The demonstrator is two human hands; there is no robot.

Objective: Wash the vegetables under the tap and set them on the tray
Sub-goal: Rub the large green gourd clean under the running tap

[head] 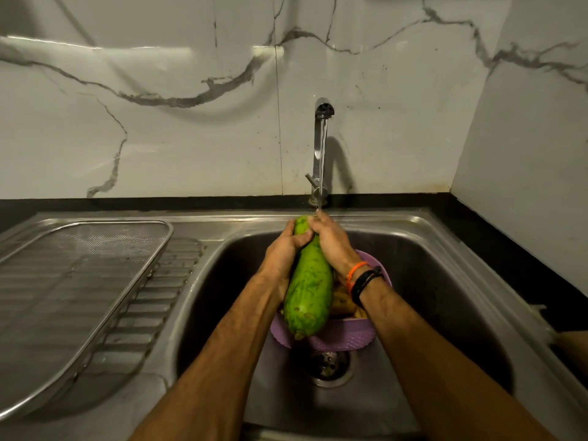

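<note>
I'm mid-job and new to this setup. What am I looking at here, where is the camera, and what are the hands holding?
One picture, from a camera worn on a person's head, looking down at a steel sink. No robot: two bare hands. The left hand and right hand both grip a long green gourd under the running tap. Below it, a purple basket sits in the basin with more vegetables, unclear which. A wire tray rests on the drainboard at left.

1 gourd (pixel 307 291), 1 basket (pixel 337 340), 1 tray (pixel 95 316), 1 tap (pixel 319 148).
</note>
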